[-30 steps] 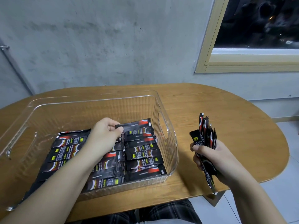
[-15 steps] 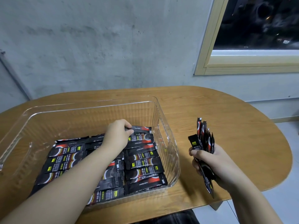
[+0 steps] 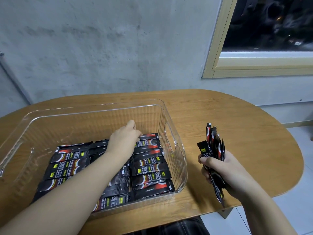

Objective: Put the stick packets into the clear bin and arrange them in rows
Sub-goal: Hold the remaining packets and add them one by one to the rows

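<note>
Black packet [image 3: 149, 136] at left hand [image 3: 124, 141] fingertips; right hand [image 3: 218, 172] grips bundle [image 3: 213, 150].

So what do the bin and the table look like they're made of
The bin looks like clear glossy plastic: you see through its ribbed walls, and the rim catches highlights. The table shows brown wood grain with a smooth matte finish; solid wood or laminate, I cannot tell.

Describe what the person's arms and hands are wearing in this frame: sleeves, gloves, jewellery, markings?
Both forearms are bare as far as the frame shows: no sleeves or gloves. The left hand and right hand show no visible rings, watch, bands or markings. Fingers are uncovered.
</note>
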